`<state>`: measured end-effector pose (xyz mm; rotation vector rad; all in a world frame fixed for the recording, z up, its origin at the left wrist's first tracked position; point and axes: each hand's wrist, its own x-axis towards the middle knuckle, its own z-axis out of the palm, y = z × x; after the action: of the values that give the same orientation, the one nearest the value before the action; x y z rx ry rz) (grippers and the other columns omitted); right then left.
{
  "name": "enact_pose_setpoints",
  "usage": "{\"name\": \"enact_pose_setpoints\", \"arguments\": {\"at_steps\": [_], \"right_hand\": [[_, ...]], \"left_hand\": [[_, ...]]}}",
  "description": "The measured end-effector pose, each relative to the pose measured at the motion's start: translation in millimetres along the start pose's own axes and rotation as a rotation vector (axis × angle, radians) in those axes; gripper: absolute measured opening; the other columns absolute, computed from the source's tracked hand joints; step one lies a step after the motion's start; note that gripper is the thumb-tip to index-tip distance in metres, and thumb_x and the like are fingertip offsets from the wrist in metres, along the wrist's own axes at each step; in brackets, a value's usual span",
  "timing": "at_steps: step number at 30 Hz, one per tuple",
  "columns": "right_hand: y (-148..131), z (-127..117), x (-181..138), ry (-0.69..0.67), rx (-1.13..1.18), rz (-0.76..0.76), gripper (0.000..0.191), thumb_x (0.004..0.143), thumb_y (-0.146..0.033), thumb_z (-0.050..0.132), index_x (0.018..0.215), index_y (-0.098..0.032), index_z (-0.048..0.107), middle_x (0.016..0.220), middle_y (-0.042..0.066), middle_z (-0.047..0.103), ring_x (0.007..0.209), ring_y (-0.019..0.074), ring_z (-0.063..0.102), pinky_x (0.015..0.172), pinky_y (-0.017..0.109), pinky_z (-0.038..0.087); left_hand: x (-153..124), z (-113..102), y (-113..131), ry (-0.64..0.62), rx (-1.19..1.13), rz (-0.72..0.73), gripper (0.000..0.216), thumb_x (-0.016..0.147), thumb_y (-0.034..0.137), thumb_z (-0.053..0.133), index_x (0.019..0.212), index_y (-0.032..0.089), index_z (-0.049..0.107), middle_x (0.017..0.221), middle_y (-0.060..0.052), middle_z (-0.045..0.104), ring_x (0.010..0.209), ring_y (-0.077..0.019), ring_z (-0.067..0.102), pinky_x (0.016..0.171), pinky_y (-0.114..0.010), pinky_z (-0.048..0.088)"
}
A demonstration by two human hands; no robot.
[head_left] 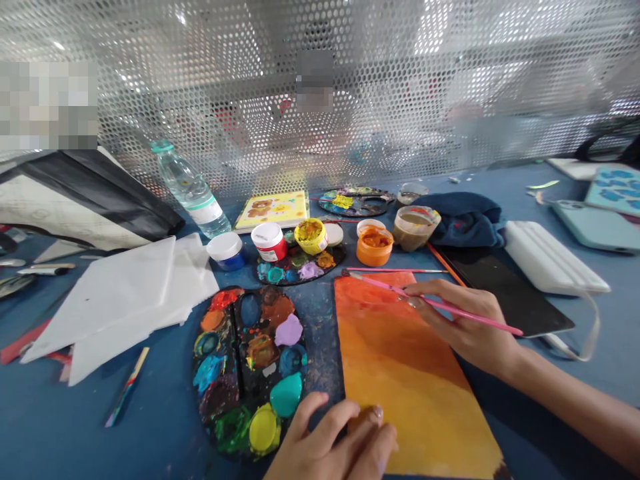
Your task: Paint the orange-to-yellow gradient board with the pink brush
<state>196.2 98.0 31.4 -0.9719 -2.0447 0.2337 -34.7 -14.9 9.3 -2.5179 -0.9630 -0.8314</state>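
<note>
My right hand [463, 320] pinches a pink paintbrush [430, 303], its tip resting on the far left corner of an orange-to-yellow painted canvas [405, 360]. My left hand [337, 440] lies at the near left edge of the canvas, fingers pressed on it and partly curled. A dark oval palette [250, 367] full of colored paint blobs sits just left of the canvas. An open orange paint jar [375, 245] stands beyond the canvas.
Beyond lie a smaller palette [300, 263], yellow [311, 235], red-labelled [269, 241] and blue [227, 250] jars, a murky water cup [414, 227], a water bottle [193, 190], white paper sheets [125, 297], a dark tablet [505, 290], a blue cloth [465, 217], and a perforated metal screen [320, 93].
</note>
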Motion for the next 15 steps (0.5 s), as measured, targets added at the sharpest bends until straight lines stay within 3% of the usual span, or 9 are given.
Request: {"name": "enact_pose_setpoints", "arguments": {"at_steps": [4, 8, 12, 15], "right_hand": [[0.8, 2.5, -0.4, -0.054, 0.02, -0.02, 0.014, 0.09, -0.021, 0.051, 0.089, -0.023, 0.065, 0.079, 0.002, 0.076, 0.063, 0.0138, 0.072, 0.058, 0.02, 0.055], [2.5, 1.0, 0.0, -0.007, -0.012, 0.004, 0.01, 0.087, -0.019, 0.054, 0.087, -0.023, 0.064, 0.078, 0.001, 0.075, 0.063, 0.0135, 0.071, 0.059, 0.02, 0.054], [-1.1, -11.6, 1.9, 0.075, -0.014, 0.012, 0.01, 0.085, -0.019, 0.057, 0.084, -0.021, 0.066, 0.074, 0.002, 0.075, 0.058, 0.0135, 0.069, 0.054, 0.019, 0.053], [2.5, -28.0, 3.0, 0.065, 0.06, 0.068, 0.012, 0.085, -0.023, 0.058, 0.089, -0.021, 0.07, 0.078, 0.004, 0.076, 0.061, 0.0155, 0.07, 0.054, 0.021, 0.054]], "left_hand": [[0.1, -0.7, -0.1, 0.002, 0.001, 0.01, 0.039, 0.102, 0.03, 0.031, 0.098, 0.026, 0.07, 0.096, 0.009, 0.073, 0.09, -0.0091, 0.055, 0.1, -0.026, 0.029], [0.9, -1.2, 1.4, 0.021, -0.012, -0.002, 0.042, 0.103, 0.027, 0.03, 0.094, 0.025, 0.071, 0.094, 0.01, 0.074, 0.089, -0.0085, 0.054, 0.101, -0.026, 0.029], [-1.0, 1.0, 0.8, 0.028, -0.011, -0.003, 0.034, 0.1, 0.02, 0.037, 0.094, 0.025, 0.07, 0.093, 0.011, 0.074, 0.088, -0.0081, 0.055, 0.101, -0.025, 0.029], [-2.6, 2.9, -1.1, 0.025, 0.014, 0.008, 0.032, 0.099, 0.02, 0.039, 0.094, 0.027, 0.07, 0.092, 0.012, 0.073, 0.088, -0.0076, 0.054, 0.101, -0.024, 0.029]]}}
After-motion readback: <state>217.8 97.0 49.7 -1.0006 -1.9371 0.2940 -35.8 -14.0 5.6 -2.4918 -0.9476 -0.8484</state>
